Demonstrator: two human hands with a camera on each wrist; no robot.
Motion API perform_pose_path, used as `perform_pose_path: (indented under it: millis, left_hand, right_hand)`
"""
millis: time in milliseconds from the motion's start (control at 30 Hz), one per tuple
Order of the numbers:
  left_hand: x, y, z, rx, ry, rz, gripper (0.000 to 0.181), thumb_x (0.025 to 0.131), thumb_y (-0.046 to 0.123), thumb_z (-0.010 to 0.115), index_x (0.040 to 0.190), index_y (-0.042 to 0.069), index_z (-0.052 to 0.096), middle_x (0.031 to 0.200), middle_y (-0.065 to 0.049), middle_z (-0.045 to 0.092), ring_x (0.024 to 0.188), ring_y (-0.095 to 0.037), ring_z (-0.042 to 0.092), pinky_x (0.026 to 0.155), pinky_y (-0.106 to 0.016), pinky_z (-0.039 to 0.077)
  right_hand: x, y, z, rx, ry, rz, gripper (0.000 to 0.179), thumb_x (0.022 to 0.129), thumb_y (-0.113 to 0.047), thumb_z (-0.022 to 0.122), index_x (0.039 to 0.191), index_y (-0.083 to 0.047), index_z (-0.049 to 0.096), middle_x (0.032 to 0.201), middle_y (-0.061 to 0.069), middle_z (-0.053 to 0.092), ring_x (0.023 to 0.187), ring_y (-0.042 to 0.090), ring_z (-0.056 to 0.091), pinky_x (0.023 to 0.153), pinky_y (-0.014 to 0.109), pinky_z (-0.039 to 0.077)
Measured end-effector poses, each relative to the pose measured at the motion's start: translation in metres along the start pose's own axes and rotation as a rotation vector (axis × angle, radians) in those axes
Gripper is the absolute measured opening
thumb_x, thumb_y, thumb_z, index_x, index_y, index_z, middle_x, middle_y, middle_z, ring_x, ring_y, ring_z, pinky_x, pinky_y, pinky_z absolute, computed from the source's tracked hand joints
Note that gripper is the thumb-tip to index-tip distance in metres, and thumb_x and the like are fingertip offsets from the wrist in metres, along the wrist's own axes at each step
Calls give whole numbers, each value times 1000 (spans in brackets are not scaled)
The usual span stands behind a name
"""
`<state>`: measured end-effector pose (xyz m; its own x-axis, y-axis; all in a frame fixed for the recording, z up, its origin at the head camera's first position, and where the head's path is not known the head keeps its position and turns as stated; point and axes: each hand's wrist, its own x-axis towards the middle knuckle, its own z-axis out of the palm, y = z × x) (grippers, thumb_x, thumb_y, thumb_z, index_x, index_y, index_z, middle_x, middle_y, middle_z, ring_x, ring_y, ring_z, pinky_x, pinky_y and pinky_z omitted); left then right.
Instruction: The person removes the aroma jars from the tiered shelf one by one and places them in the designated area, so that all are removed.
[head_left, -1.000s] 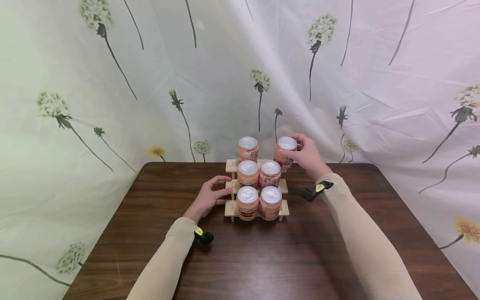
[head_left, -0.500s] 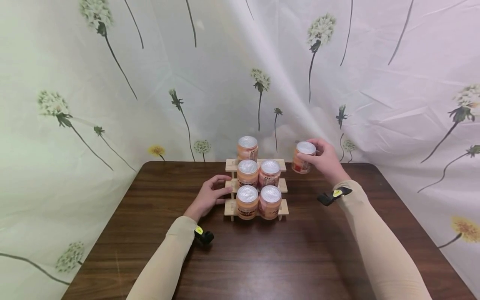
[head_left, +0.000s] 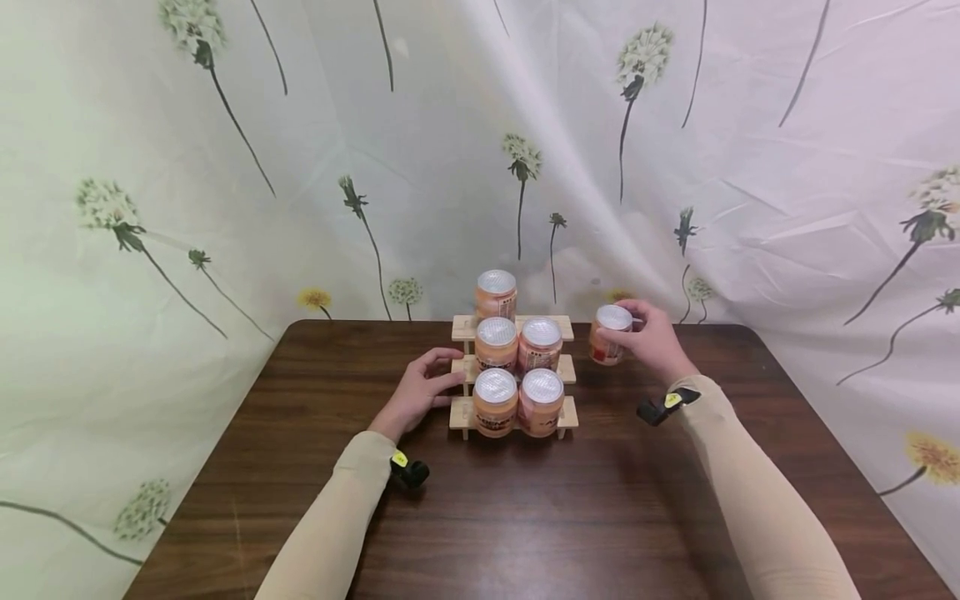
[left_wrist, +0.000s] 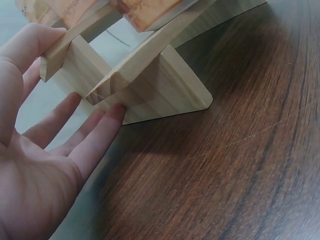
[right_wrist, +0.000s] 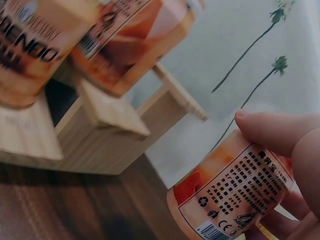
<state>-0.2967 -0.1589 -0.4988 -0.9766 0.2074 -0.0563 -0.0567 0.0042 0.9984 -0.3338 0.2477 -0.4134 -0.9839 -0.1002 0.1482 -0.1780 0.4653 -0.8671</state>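
Observation:
A three-tier wooden rack (head_left: 462,412) stands on the table with jars on its steps. In the head view, two jars fill the front step, including one front jar (head_left: 495,414). Two more sit on the middle step, and a single jar (head_left: 497,300) is at the left of the top step. My left hand (head_left: 416,392) holds the rack's left end, its fingertips around a plank end and against the side panel (left_wrist: 165,90). To the right of the rack, my right hand (head_left: 654,340) grips a jar (head_left: 609,342) with a silvery lid and orange printed label, close over the table.
The dark wood-grain table (head_left: 465,517) extends toward the front and both sides. A white cloth with dandelion prints (head_left: 420,167) hangs directly behind its far edge. Black wrist cameras, such as the one on the right wrist (head_left: 663,406), stick out beside each hand.
My right hand has carried the jar off the right of the top step, out to the right and then down toward the table. My left hand stays at the rack.

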Motion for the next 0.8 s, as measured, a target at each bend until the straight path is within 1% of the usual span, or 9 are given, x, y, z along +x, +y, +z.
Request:
perform_pose_path:
  millis: [100,233,333,500,633,800]
  left_hand:
    - [0,1,0,6,5,-1,45,98,17,76,140,10,60,148,-20,45,115,-26,65,86,-44,62]
    - [-1,2,0,10,7,-4,45,99,17,76,140,10,60,149,-20,45,116,-27,65,84,-44,63]
    - [-1,2,1,13,7,-3,46,98,18,77,140,11,60,149,-19,45,117,-28,64,84,-44,63]
    - [-1,0,0,13,4,-8,46,98,19,77,140,12,60,150,-19,44,119,-29,63,84,-44,62]
    - [0,-1,0,17,8,-9,46,98,19,77,140,13,60,150,-19,44,119,-28,63,84,-44,63]
    - [0,-1,0,16,13,-9,46,98,20,77,140,13,60,150,-18,45,118,-27,63,83,-43,63]
  right_hand:
    - [-1,7,5,-3,-32,3,63,92,-27,85,141,0,55,137,22,59,119,35,58,99,46,50]
    - [-2,18,12,19,-60,40,63,91,-26,86,140,-1,55,137,22,59,122,37,57,103,53,50]
    - [-2,26,17,35,-60,63,64,90,-26,87,139,-1,54,137,22,59,124,37,57,105,53,48]
    - [-3,35,23,50,-59,70,64,88,-23,89,137,0,54,136,22,59,126,36,57,108,52,47]
    - [-4,38,24,50,-62,73,62,88,-22,88,136,-2,55,137,21,58,128,37,57,109,55,47]
    - [-4,38,25,45,-62,88,65,89,-21,87,140,-1,53,140,22,57,131,39,56,111,58,47]
